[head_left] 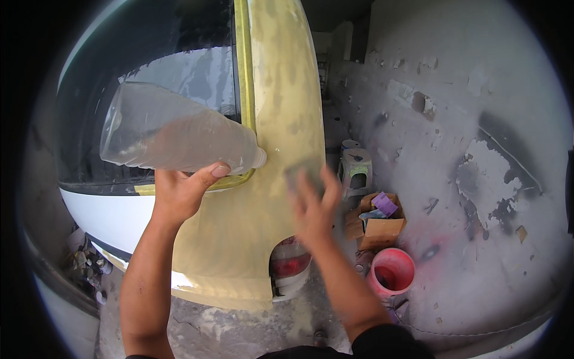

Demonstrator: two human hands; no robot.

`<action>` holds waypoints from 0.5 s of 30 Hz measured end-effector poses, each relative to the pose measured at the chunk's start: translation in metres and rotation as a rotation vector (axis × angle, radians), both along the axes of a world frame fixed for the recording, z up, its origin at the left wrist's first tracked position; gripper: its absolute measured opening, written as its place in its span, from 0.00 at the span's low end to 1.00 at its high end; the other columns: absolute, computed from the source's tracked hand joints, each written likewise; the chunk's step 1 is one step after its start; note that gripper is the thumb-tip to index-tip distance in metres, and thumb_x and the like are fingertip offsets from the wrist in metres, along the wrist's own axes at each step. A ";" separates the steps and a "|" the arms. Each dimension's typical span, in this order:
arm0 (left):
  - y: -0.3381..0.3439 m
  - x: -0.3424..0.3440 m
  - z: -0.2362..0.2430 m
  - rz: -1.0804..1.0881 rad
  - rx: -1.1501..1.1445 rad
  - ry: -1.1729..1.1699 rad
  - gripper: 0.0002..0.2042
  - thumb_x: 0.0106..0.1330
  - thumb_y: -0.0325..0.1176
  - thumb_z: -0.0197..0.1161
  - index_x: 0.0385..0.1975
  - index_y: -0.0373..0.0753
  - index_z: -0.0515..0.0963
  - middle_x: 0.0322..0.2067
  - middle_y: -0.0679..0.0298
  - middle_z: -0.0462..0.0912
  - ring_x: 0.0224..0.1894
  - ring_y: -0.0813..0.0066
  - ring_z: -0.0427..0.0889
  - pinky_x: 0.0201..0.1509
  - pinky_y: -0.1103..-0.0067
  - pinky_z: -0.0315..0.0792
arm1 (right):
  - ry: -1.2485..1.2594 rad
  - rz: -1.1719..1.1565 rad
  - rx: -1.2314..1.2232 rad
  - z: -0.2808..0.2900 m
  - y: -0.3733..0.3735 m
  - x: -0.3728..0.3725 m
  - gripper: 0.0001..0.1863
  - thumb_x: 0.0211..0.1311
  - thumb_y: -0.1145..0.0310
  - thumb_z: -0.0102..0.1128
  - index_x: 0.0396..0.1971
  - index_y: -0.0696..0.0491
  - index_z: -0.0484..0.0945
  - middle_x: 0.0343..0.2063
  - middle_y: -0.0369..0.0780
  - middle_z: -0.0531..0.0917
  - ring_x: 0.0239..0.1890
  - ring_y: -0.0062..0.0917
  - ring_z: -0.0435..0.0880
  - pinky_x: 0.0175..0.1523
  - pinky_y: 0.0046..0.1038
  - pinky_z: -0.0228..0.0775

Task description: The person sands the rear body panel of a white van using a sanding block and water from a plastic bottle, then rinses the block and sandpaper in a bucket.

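My left hand [182, 194] is wrapped round a clear, cloudy plastic bottle [173, 134]. The bottle lies almost level in front of the rear window, tipped so its uncapped-looking mouth points right at the car's corner panel. That panel [284, 78] is coated in yellowish filler or primer with darker smudges. Against it, my right hand [314, 206] presses a grey sanding pad [302, 173]; both are smeared by motion, and the pad's exact kind is hard to make out. Yellow masking tape [244, 72] edges the dark rear window [155, 42]. Below my right hand sits a red and clear tail light [290, 263].
To the right, a pink bucket [391, 272] stands on the floor by an open cardboard box [382, 233] and a grey plastic stool [357, 170]. A stained, peeling wall [442, 161] rises beyond them. Debris [89, 266] lies at the far left.
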State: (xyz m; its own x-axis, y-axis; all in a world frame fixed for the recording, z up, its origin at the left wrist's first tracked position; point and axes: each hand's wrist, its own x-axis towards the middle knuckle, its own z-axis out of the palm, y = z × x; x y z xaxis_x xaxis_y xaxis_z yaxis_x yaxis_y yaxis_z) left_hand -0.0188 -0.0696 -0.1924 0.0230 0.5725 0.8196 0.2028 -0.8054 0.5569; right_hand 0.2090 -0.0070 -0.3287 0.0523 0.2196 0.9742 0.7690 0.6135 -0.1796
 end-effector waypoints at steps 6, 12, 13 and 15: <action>0.001 0.007 0.001 -0.021 0.043 -0.033 0.27 0.51 0.29 0.73 0.51 0.31 0.70 0.42 0.59 0.79 0.45 0.70 0.78 0.52 0.74 0.72 | 0.062 0.073 -0.071 -0.009 -0.007 0.006 0.25 0.56 0.63 0.66 0.56 0.46 0.76 0.58 0.52 0.65 0.58 0.47 0.65 0.61 0.43 0.57; -0.004 0.008 0.006 0.010 -0.017 0.047 0.24 0.51 0.29 0.73 0.48 0.31 0.72 0.41 0.60 0.79 0.43 0.71 0.78 0.49 0.75 0.72 | 0.079 0.084 -0.082 0.022 0.017 0.022 0.24 0.56 0.63 0.65 0.55 0.45 0.76 0.58 0.52 0.65 0.58 0.47 0.65 0.62 0.44 0.56; -0.004 0.009 0.006 0.005 -0.009 0.045 0.24 0.51 0.29 0.73 0.47 0.31 0.73 0.41 0.60 0.79 0.43 0.71 0.78 0.49 0.75 0.72 | 0.034 0.077 -0.054 -0.012 -0.007 0.011 0.25 0.56 0.63 0.65 0.56 0.44 0.76 0.58 0.51 0.65 0.58 0.47 0.65 0.62 0.45 0.56; 0.003 0.010 0.001 -0.018 0.002 -0.002 0.24 0.51 0.30 0.73 0.47 0.31 0.73 0.40 0.60 0.79 0.43 0.71 0.78 0.49 0.75 0.72 | -0.049 0.043 -0.033 -0.061 -0.039 -0.007 0.26 0.55 0.63 0.66 0.56 0.42 0.76 0.59 0.51 0.65 0.58 0.48 0.66 0.61 0.46 0.55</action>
State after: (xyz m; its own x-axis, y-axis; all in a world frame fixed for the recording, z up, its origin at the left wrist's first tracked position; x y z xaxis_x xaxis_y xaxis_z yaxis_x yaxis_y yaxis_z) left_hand -0.0087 -0.0665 -0.1914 0.0314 0.5706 0.8206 0.1869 -0.8099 0.5560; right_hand 0.2024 -0.0455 -0.3899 -0.0057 0.2531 0.9674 0.7507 0.6402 -0.1631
